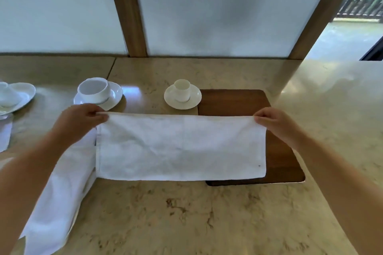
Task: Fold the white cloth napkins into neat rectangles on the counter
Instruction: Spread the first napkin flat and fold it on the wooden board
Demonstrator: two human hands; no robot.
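A white cloth napkin lies spread as a wide rectangle on the marble counter, its right part over a dark wooden board. My left hand pinches the napkin's far left corner. My right hand pinches its far right corner. The far edge runs taut between both hands. More white cloth lies in a long strip at the left, under my left forearm.
A large white cup on a saucer stands just behind my left hand. A small cup on a saucer sits behind the napkin's middle. More white crockery and a cloth lie at the far left. Frosted panels with wooden posts back the counter.
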